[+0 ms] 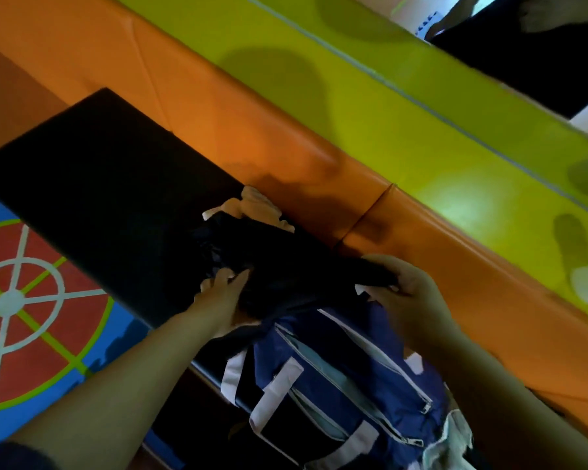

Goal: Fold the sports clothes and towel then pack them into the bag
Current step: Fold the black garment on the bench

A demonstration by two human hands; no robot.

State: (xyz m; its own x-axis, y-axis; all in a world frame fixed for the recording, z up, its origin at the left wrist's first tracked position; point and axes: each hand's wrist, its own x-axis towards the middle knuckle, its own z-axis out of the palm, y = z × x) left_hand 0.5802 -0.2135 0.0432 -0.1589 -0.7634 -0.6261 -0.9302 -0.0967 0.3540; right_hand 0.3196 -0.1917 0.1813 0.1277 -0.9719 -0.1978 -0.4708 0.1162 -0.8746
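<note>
Clothing in a dark colour, one dark garment [286, 266], is lying bunched on the black tabletop [99, 171], and its near edge is hanging over the far end of the bag [336, 368]. Its long axis is running from far left to near right, so it is stretching between the two hands. The right hand [408, 293] is holding the right end, with the grip clamped on the cloth, the fingers curling round it. The left hand [223, 293] is resting on the left side of the bundle; the picture is blurring here, so I cannot tell if its grip is pinching the cloth or only pressing it.

Both hands are equally near to the garment. The bag is lying just below them, towards the person. I think the coming move is depending on this: the garment is needing to travel only a short way down into the bag.

Behind the garment a pale towel [252, 205] is showing, touching it. Further out, an orange pad [252, 113] and a green pad [387, 96] are running along the tabletop, and a patterned floor mat [31, 300] is lying at the left.
</note>
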